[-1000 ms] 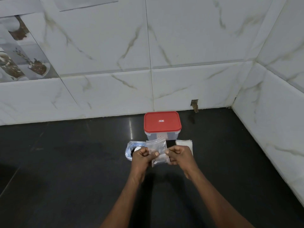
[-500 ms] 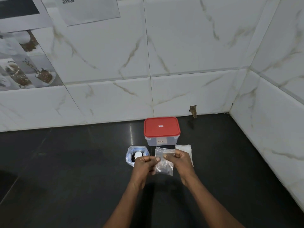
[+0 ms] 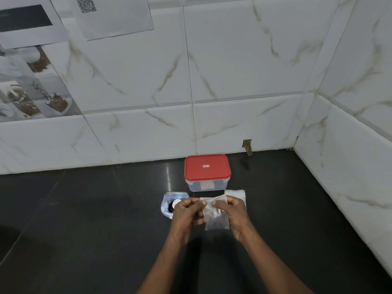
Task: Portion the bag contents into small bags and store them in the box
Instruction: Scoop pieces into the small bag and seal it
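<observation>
left fingers (image 3: 197, 203): curled, with thumb and forefinger pinching the top left corner of the small bag (image 3: 216, 218); the other fingers are folded in towards the palm.
right fingers (image 3: 219, 203): curled the same way, pinching the bag's top edge just right of the left pinch, the two pinches close but apart.
small bag: clear plastic, hanging from its top edge between the two hands, above the middle of the surface (image 3: 84, 230). Its lower part looks darker; whether that is contents or the dark surface showing through, I cannot tell.
left hand (image 3: 187, 214): back towards the camera, forearm coming up from the near edge.
right hand (image 3: 236, 215): mirrors it, beside the bag's right edge.
big bag (image 3: 167, 205): bluish clear plastic, mouth open upwards, just left of the left hand. It holds dark bits and a round white thing (image 3: 176, 202). The left hand's knuckles cover its right side.
stack of empty bags (image 3: 236, 194): flat on the surface just beyond the right hand, which hides its near left part.
box (image 3: 206, 185): clear, with its red lid (image 3: 206, 169) on, beyond the hands and near the surface's far edge, between the big bag and the stack.
wall (image 3: 244, 71): white marbled tiles along the far and right edges, meeting at the far right corner.
papers: a sheet with a square code (image 3: 114, 15) and a printed poster (image 3: 27, 88) on the wall, far left.
</observation>
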{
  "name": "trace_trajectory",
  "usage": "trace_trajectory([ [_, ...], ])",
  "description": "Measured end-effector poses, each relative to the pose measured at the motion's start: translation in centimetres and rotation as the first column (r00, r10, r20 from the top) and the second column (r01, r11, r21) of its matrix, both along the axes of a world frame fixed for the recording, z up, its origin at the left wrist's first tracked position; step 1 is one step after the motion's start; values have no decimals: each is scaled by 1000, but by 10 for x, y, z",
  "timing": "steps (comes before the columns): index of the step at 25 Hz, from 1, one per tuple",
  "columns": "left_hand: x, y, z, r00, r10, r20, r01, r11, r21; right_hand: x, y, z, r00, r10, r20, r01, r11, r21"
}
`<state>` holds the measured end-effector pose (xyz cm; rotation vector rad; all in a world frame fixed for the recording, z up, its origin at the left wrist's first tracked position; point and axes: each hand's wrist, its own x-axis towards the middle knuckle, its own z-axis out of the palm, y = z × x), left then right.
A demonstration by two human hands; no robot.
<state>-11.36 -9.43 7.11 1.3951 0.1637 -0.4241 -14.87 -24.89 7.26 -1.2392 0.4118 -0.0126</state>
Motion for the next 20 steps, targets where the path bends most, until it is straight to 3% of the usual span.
trace_trajectory([
  [12,3,0,0,992,-117,-47,121,989,83,8,4,-8,985,108,-138,-124,986,-109],
  [20,11,-4,-5,994,-85,71,69,975,211,15,8,-6,989,103,-106,-123,970,-209],
])
